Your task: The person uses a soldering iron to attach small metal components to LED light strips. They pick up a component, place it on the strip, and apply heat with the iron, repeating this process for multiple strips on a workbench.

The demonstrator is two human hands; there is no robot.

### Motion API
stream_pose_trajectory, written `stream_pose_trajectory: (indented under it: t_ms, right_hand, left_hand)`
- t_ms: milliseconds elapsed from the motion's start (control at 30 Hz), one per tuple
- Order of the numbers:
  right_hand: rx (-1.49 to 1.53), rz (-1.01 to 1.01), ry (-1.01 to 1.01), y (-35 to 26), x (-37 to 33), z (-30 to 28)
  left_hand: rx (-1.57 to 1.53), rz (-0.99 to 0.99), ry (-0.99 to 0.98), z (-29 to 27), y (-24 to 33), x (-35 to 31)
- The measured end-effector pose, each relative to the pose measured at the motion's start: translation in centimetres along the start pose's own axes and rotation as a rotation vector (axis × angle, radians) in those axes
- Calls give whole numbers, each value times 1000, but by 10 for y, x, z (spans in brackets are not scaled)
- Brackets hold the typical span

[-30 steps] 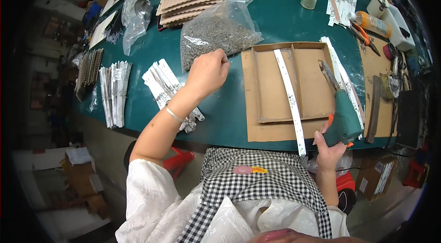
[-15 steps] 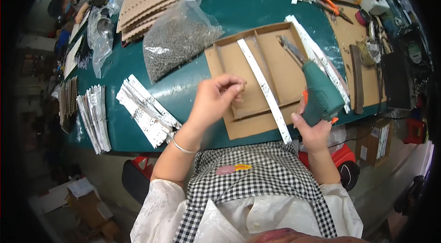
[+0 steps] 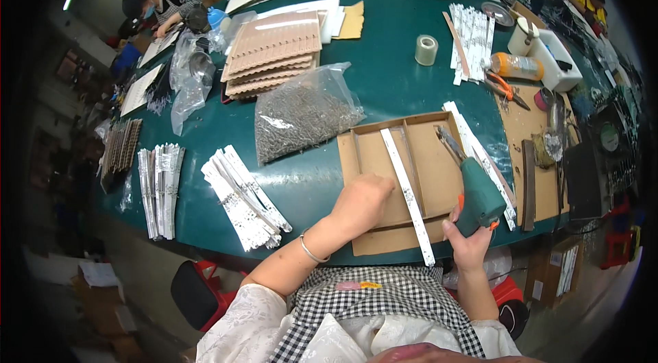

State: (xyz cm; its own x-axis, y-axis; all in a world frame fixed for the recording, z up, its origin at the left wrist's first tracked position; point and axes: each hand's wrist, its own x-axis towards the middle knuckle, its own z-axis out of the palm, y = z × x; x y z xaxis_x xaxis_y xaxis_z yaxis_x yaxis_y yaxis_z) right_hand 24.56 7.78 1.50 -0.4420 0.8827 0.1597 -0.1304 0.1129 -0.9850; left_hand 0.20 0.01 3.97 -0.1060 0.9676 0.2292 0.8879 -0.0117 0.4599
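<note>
My right hand [image 3: 468, 245] is wrapped round the handle of a green soldering gun [image 3: 482, 191] with orange parts. Its long dark metal tip [image 3: 449, 143] points away over the right side of a shallow brown cardboard tray [image 3: 439, 185]. Across the tray lies a narrow white strip [image 3: 404, 188] with small dark marks, its near end jutting past the tray's front edge. To the left of the strip, my left hand [image 3: 367, 205] is closed over the tray, knuckles up. Whatever its fingers may hold is hidden.
A clear bag of small metal parts [image 3: 308, 116] sits behind the tray. Bundles of white strips [image 3: 243, 195] lie at the left, others [image 3: 473, 44] at the back. Pliers [image 3: 506, 90], a bottle [image 3: 517, 66] and a tape roll [image 3: 425, 50] stand farther off. Another person [image 3: 171, 10] works far left.
The view has tilted up, showing more of the far table. My left hand has turned from a raised pinch to knuckles up over the tray. The right hand keeps the soldering gun.
</note>
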Motion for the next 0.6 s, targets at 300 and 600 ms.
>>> stream_pose_trajectory:
  t_ms: [300, 600]
  right_hand:
    - [-2, -73, -53, -33, 16, 22]
    - [125, -44, -133, -37, 18, 43]
  left_hand:
    - [-1283, -414, 24, -6, 19, -11]
    - [-1574, -477, -22, -1, 35, -19]
